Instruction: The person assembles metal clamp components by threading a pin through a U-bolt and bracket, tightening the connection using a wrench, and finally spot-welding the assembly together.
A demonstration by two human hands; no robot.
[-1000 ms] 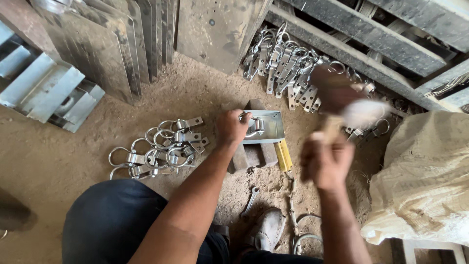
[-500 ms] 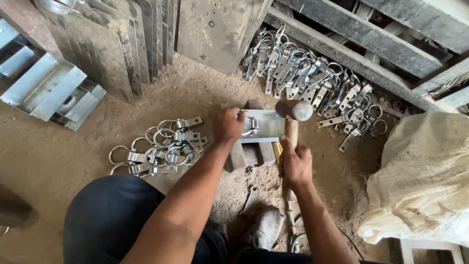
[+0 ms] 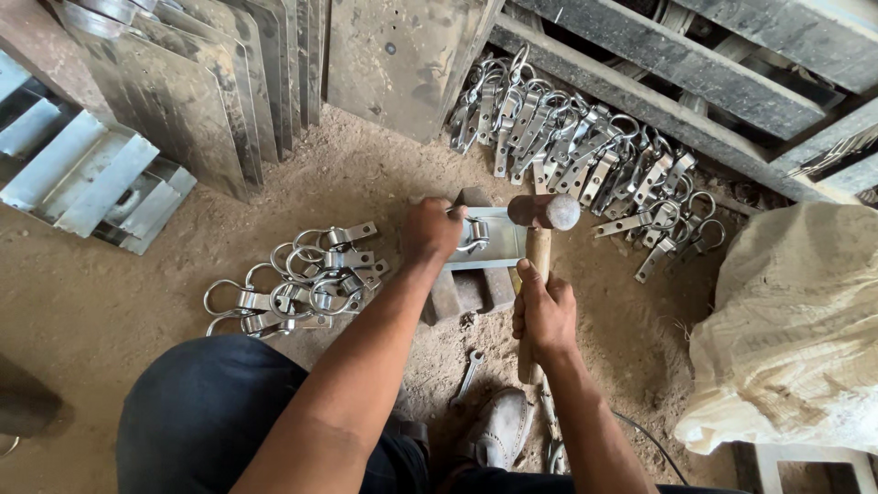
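Note:
My left hand (image 3: pixel 432 229) pinches a small metal clamp piece (image 3: pixel 475 234) down on a flat steel block (image 3: pixel 498 240) that rests on bricks on the dirt floor. My right hand (image 3: pixel 543 311) grips the wooden handle of a hammer (image 3: pixel 543 212), whose steel head hangs just right of the clamp piece, over the block. A pile of finished ring clamps (image 3: pixel 297 279) lies to the left of my left arm.
A long heap of metal clamps (image 3: pixel 585 160) lies along a steel beam (image 3: pixel 658 96) at the back. Steel plates (image 3: pixel 210 82) lean at the upper left beside channel sections (image 3: pixel 87 178). A white sack (image 3: pixel 796 329) sits on the right. A small spanner (image 3: pixel 466 375) lies near my shoe (image 3: pixel 498 430).
The hammer has swung down from a raised position at the right to just over the steel block. My left hand has kept the clamp piece in place.

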